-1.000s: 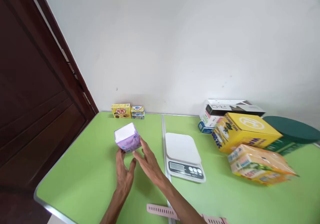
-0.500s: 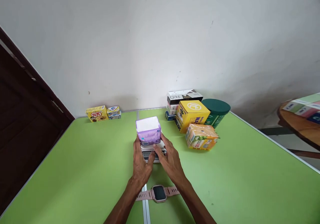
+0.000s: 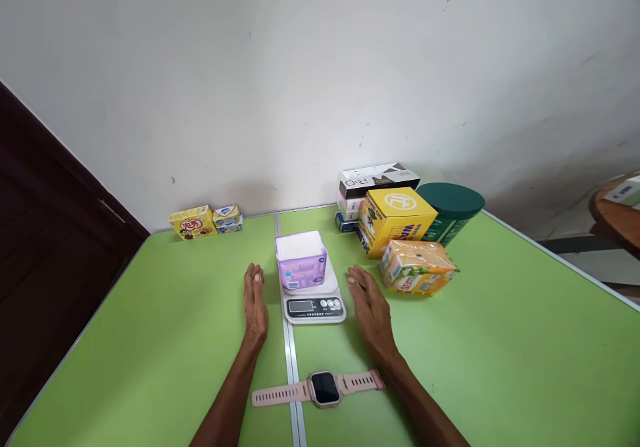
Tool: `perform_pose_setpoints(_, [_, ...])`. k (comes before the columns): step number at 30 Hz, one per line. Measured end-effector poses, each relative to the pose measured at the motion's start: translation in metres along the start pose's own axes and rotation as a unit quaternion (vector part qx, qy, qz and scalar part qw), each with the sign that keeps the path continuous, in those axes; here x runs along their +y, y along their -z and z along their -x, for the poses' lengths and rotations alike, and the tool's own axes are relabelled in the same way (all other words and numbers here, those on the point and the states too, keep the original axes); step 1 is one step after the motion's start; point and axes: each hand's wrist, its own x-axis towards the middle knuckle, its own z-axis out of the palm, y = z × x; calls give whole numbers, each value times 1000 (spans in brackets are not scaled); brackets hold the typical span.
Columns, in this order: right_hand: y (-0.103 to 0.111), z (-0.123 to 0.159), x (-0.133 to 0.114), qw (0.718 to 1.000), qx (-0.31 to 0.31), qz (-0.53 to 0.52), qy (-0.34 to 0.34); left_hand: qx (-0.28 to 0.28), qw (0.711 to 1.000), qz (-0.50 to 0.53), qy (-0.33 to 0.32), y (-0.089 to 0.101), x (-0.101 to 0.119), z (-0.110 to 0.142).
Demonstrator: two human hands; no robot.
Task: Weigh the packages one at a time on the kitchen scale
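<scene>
A purple-and-white soft package [image 3: 303, 270] rests on the plate of a white kitchen scale [image 3: 315, 308], whose display and buttons face me. My left hand [image 3: 255, 304] is beside the scale on its left, fingers stretched out, holding nothing. On the other side, my right hand [image 3: 371, 310] is also open, fingers extended, apart from both scale and package. Between my forearms lies a smartwatch [image 3: 325, 388] with a pink strap, flat on the table in front of the scale.
At the back right stand a yellow box [image 3: 399, 224], an orange wrapped pack [image 3: 419, 268], a green-lidded tub [image 3: 451, 207] and stacked boxes under a black-and-white box [image 3: 379, 179]. Small yellow boxes [image 3: 194, 223] sit back left on the green table [image 3: 150, 340]. A brown door [image 3: 50, 187] is at left.
Both hands have let go of the purple package and moved apart, one to each side of the scale. The package stays on the scale, and the view has shifted slightly.
</scene>
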Motion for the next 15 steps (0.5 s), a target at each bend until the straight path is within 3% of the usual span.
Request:
perform_pose_setpoints(4, [-4, 2, 8, 999, 10, 36, 26, 6, 1000, -2, -8, -1, -11, -5])
perform_pose_setpoints(12, [-6, 1, 12, 996, 17, 64, 54, -4, 998, -56, -18, 1, -11, -1])
perform_pose_setpoints(15, [-6, 4, 5, 990, 40, 84, 108, -7, 992, -109, -68, 2, -7, 4])
